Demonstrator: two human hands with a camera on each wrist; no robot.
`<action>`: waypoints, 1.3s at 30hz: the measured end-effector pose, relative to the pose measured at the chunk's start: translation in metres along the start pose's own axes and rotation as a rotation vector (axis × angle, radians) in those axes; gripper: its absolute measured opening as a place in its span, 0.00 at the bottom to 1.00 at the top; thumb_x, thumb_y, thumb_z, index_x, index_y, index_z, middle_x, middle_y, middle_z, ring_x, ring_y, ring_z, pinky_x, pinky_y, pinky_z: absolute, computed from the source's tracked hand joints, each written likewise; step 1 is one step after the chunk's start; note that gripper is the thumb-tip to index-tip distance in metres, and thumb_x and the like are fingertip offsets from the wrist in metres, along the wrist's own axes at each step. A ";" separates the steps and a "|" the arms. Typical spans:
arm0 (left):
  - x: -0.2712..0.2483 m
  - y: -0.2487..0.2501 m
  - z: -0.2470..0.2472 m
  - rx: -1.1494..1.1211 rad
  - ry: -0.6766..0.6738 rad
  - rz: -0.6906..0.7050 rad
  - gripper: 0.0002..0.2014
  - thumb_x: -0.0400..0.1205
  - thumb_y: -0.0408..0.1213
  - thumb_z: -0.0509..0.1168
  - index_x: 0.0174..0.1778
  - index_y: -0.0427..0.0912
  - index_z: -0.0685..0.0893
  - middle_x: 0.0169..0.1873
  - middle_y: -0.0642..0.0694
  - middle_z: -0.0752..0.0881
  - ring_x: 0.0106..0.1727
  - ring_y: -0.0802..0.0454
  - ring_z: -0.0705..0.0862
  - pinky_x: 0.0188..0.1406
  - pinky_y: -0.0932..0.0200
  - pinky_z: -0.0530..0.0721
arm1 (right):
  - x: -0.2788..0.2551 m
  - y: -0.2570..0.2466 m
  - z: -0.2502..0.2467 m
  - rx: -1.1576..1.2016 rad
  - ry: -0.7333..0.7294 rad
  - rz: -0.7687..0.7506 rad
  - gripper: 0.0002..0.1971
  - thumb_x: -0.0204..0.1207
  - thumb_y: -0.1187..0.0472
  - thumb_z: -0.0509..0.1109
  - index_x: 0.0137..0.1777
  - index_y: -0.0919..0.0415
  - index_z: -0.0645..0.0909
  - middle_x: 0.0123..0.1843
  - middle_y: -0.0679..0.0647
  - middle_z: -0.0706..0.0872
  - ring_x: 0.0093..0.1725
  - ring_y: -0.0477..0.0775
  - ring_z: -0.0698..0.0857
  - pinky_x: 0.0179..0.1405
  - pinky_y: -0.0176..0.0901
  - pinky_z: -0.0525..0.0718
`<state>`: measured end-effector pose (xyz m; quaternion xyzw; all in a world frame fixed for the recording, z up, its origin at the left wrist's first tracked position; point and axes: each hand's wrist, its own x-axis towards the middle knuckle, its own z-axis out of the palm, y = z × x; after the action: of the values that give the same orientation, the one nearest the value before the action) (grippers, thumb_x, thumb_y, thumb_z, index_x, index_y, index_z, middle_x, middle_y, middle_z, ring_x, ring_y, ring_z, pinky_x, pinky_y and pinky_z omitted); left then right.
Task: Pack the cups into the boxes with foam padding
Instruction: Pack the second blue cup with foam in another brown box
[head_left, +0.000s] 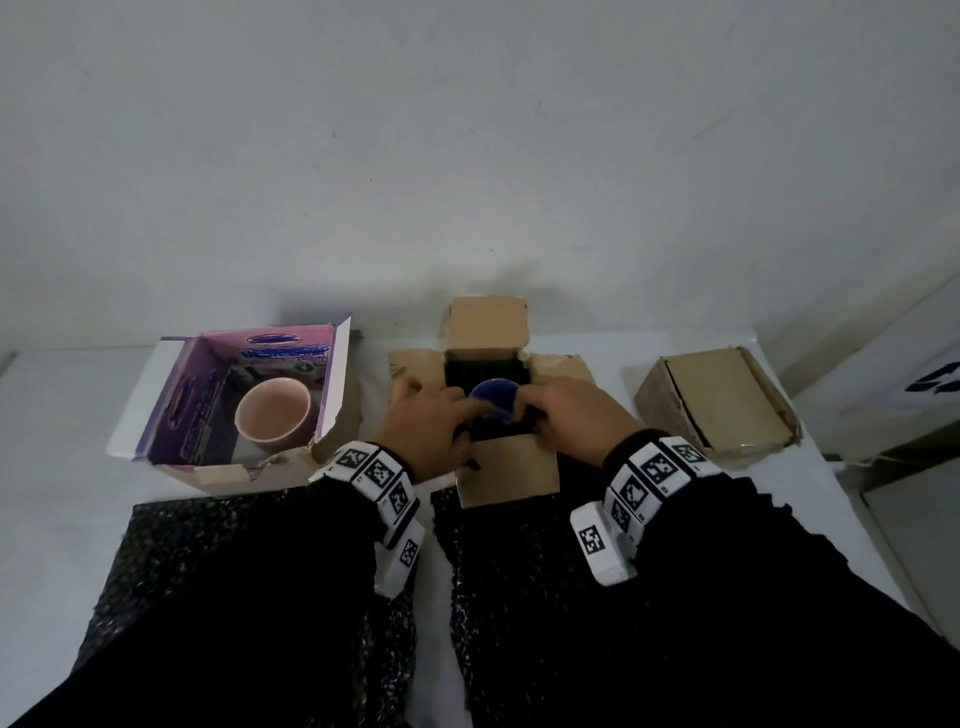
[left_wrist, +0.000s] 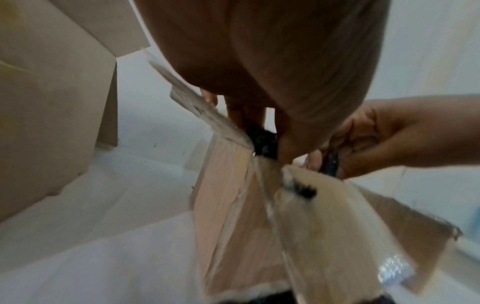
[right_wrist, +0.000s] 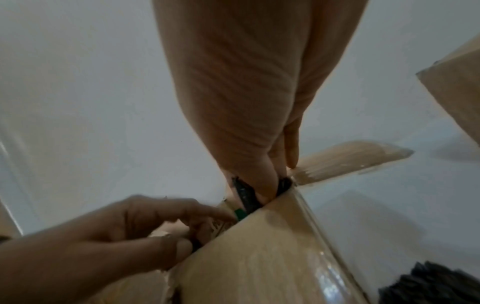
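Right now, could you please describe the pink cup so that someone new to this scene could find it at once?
Start at the white table and find the three boxes along its far side. The pink cup stands upright in the leftmost one, the open purple box. Unlike the blue cup in the middle box, no hand is touching it.

we see a plain brown matt cardboard box with glossy clear tape on it, a smooth glazed-looking pink cup, and coarse speckled black foam sheets.
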<state>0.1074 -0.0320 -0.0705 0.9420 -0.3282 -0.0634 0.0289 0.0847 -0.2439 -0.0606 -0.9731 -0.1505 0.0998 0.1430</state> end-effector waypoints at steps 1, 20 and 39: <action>0.002 0.000 -0.004 0.002 0.009 -0.033 0.18 0.80 0.49 0.57 0.66 0.63 0.79 0.54 0.56 0.81 0.60 0.51 0.76 0.67 0.46 0.57 | 0.001 0.001 0.000 -0.043 0.076 -0.012 0.09 0.73 0.66 0.68 0.50 0.53 0.83 0.52 0.53 0.84 0.53 0.59 0.80 0.50 0.47 0.74; -0.009 0.002 0.003 0.263 -0.035 0.042 0.35 0.75 0.73 0.46 0.65 0.56 0.81 0.56 0.59 0.85 0.69 0.51 0.70 0.71 0.36 0.51 | -0.012 0.014 0.039 -0.396 0.255 -0.091 0.24 0.81 0.37 0.51 0.44 0.49 0.86 0.44 0.48 0.89 0.63 0.55 0.76 0.59 0.60 0.63; -0.010 0.015 0.021 0.253 0.017 0.016 0.15 0.80 0.56 0.62 0.55 0.53 0.86 0.55 0.54 0.84 0.67 0.47 0.72 0.65 0.44 0.59 | -0.016 0.016 0.053 -0.376 0.321 -0.058 0.20 0.78 0.38 0.51 0.45 0.50 0.79 0.42 0.47 0.87 0.61 0.58 0.78 0.65 0.62 0.59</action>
<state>0.0880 -0.0377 -0.0888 0.9361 -0.3407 -0.0130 -0.0870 0.0613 -0.2501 -0.1126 -0.9813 -0.1695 -0.0900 -0.0155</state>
